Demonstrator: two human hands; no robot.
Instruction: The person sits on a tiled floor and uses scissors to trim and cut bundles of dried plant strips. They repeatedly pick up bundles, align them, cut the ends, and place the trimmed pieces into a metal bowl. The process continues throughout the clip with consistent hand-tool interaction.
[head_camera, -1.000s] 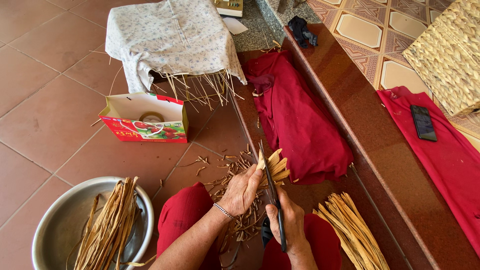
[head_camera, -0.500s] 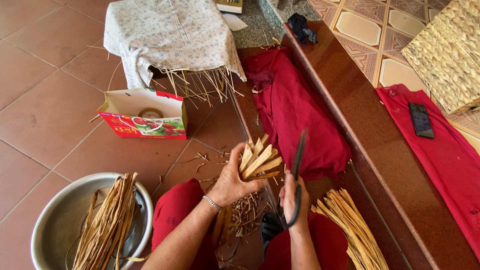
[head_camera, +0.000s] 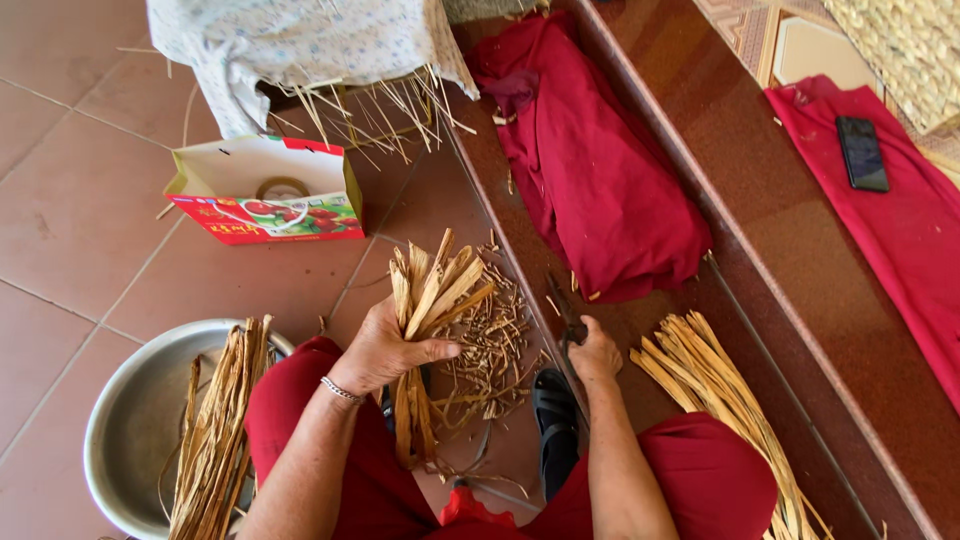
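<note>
My left hand (head_camera: 385, 350) grips a bundle of dry tan straw strips (head_camera: 432, 300), held upright with its cut ends fanned out at the top. My right hand (head_camera: 594, 352) rests low on the brown step, closed around the handle of dark scissors (head_camera: 566, 318) whose blades lie on the step pointing away from me. Short straw offcuts (head_camera: 492, 345) litter the floor between my hands. A black sandal (head_camera: 555, 425) sits below my right hand, and my red trousers fill the bottom of the view.
A metal basin (head_camera: 125, 430) at lower left holds long straw strips. A pile of trimmed straw (head_camera: 715, 390) lies on the step at right. A red and white paper bag (head_camera: 265, 195), a pale patterned cloth over straw (head_camera: 300, 45), dark red cloths (head_camera: 600, 170) and a black phone (head_camera: 862, 152) lie beyond.
My right hand has lowered the scissors from beside the bundle down onto the step. My left hand keeps the straw bundle upright, a little lower and to the left.
</note>
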